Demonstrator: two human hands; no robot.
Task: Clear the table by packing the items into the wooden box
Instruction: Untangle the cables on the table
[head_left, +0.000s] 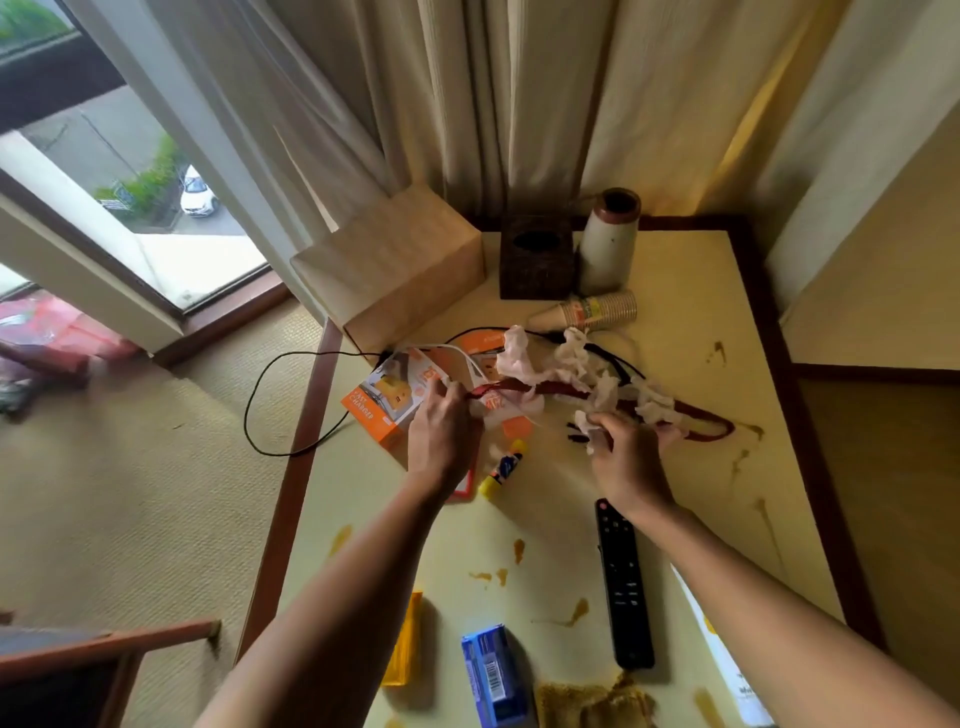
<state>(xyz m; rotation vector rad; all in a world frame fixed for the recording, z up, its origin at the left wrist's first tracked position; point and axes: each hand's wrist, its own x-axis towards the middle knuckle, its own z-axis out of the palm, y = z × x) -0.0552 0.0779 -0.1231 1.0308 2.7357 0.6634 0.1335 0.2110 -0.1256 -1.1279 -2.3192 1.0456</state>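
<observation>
Cream tabletop (675, 457) with dark wood edging, stained with brown spills, sitting in a curtained corner beside a window. Wooden box (395, 270) resting closed at the far left corner, well apart from both hands. Left hand (441, 436) reaching in over the orange charger package (379, 410), fingers pinching one end of a dark red cord (561, 392). Right hand (628, 457) closing around crumpled white tissue (566, 364) draped along that same cord, near its looped right end. Black cable (270, 405) trailing off the table's left edge. Stack of paper cups (592, 312) lying on its side just behind the tissue, with a dark tissue holder (537, 260) and a white vase (608, 244) standing at the back. Glue stick (504, 467) peeking out between the wrists; black remote (623, 587) lying under the right forearm. Blue pack (493, 675) and yellow item (405, 644) waiting at the near edge, next to a brown-stained cloth (592, 701).
</observation>
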